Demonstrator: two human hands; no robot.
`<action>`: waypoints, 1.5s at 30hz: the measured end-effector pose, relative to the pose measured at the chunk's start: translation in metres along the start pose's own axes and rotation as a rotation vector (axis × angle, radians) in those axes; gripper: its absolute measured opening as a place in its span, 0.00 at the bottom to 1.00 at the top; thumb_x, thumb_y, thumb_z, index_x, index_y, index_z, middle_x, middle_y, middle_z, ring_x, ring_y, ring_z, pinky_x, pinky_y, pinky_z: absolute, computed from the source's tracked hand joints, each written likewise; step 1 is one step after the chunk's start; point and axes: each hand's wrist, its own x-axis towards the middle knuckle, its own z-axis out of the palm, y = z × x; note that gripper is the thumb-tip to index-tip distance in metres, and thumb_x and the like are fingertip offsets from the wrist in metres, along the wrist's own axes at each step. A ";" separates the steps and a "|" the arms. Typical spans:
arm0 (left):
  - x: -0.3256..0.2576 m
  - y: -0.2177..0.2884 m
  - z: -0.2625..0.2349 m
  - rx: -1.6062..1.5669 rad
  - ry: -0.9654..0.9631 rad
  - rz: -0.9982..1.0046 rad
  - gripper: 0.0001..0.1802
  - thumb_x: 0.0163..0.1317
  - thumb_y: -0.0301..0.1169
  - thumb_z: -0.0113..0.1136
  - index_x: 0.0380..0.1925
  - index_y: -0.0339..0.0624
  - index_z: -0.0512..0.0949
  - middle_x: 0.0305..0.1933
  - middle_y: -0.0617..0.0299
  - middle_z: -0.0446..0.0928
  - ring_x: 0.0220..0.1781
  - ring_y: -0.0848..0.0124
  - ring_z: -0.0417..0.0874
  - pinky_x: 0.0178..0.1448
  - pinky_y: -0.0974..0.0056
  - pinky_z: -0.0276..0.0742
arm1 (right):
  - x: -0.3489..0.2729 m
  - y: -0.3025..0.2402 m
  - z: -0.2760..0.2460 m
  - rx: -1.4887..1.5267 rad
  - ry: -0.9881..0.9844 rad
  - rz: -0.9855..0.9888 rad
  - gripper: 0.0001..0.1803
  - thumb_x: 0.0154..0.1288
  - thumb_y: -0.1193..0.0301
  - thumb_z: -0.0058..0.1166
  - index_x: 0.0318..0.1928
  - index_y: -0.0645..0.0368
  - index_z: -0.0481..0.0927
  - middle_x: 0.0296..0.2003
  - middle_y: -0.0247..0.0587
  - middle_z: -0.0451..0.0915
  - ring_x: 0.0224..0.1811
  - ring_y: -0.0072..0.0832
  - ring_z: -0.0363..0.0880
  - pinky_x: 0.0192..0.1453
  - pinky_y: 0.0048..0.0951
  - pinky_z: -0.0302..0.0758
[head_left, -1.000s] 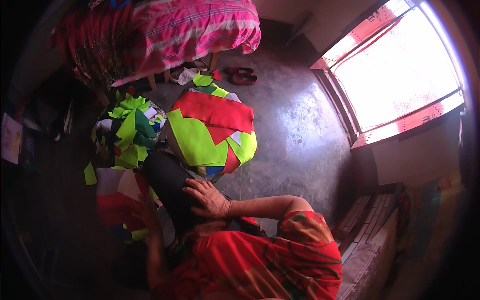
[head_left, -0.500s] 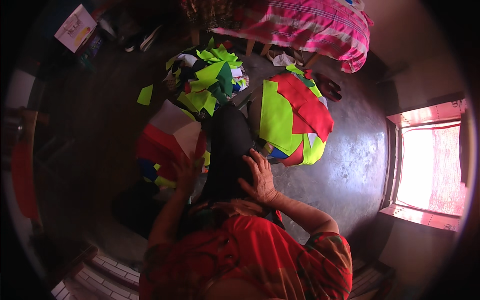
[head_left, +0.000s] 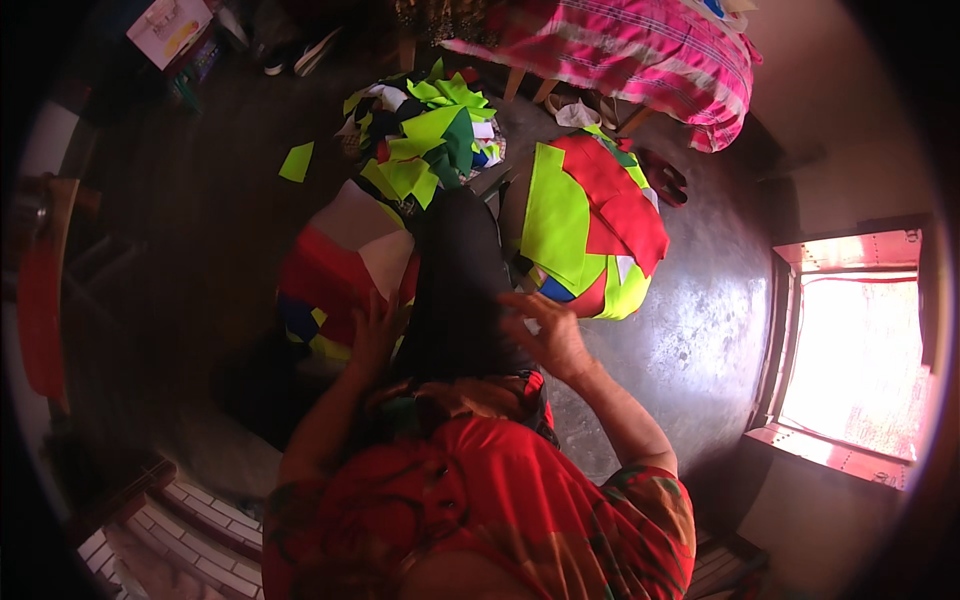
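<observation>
My left hand (head_left: 374, 332), fingers spread, rests against the near right side of a bundle of cloth pieces (head_left: 335, 262) in red, white, grey, blue and lime. Over the edge of my dark trouser leg (head_left: 455, 285) hovers my right hand (head_left: 553, 338). Its fingers are slightly blurred and look apart, and I make out nothing held in them. Just beyond it sits a second bundle (head_left: 560, 225), covered in lime and red fabric pieces. Farther off, between the two, lies a heap of loose cloth scraps (head_left: 430, 135) in lime, green, white and dark colours.
One lime scrap (head_left: 296, 162) lies alone on the dark floor. A pink checked cloth (head_left: 640, 60) drapes over a piece of furniture at the back, with shoes (head_left: 664, 180) near it. At the right is a bright window (head_left: 850, 350). A box (head_left: 168, 30) stands far left.
My right hand has lifted off the trouser leg and shifted slightly right, its fingers bending. My left hand stays by the left bundle, its fingers showing more clearly. The whole view has shifted a little.
</observation>
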 end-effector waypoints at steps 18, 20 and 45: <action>-0.055 -0.042 -0.037 -0.944 -0.034 -0.293 0.31 0.47 0.28 0.66 0.55 0.44 0.72 0.61 0.50 0.69 0.61 0.51 0.71 0.62 0.55 0.69 | 0.157 0.141 -0.030 -0.830 0.599 0.172 0.22 0.53 0.49 0.62 0.42 0.49 0.80 0.38 0.40 0.77 0.43 0.42 0.76 0.43 0.44 0.74; -0.052 -0.045 -0.040 -1.008 0.003 -0.349 0.29 0.48 0.28 0.65 0.54 0.39 0.72 0.57 0.48 0.72 0.57 0.51 0.74 0.60 0.58 0.71 | 0.156 0.167 -0.033 -0.788 0.628 0.186 0.23 0.51 0.48 0.63 0.42 0.48 0.80 0.37 0.39 0.78 0.42 0.42 0.77 0.41 0.45 0.74; -0.043 -0.090 -0.045 -2.255 0.291 -0.705 0.34 0.64 0.51 0.54 0.62 0.38 0.65 0.58 0.53 0.72 0.60 0.66 0.73 0.59 0.62 0.69 | 0.144 -0.052 0.077 1.239 0.061 0.091 0.16 0.64 0.81 0.50 0.53 0.60 0.73 0.44 0.36 0.79 0.44 0.25 0.78 0.52 0.28 0.76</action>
